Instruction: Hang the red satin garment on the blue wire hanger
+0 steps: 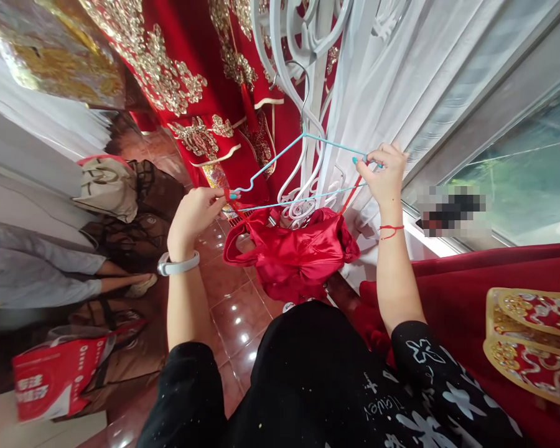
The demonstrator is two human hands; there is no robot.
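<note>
1. Your left hand (196,211): raised, wrist bearing a white band (178,264). Grip narrow, fingertips pinched on the left end of the light blue wire hanger (280,158), with a red strap caught under the fingers.
2. Your right hand (385,177): raised, wrist bearing a red string (391,230). Grip narrow, fingers pinched on the right end of the hanger, where another red strap (352,194) runs down.
3. Light blue wire hanger: held between both hands, its hook up and caught on the white scrollwork rack (303,186).
4. Red satin garment (294,252): bunched and hanging just below the hanger's bottom wire, between your forearms, joined to the hanger ends by its straps.
5. Red gowns with gold embroidery (191,74): hanging behind the rack, upper middle.
6. White curtain (401,74): just beside your right hand, along the window (532,180).
7. Red cloth (457,292) with gold-trimmed pieces (532,342): lower right, under your right arm.
8. Floor (233,317): glossy reddish-brown tile.
9. Red and white shopping bag (51,379): on the floor, lower left.
10. Beige bag (105,186): left, near a seated person's legs (51,274).
</note>
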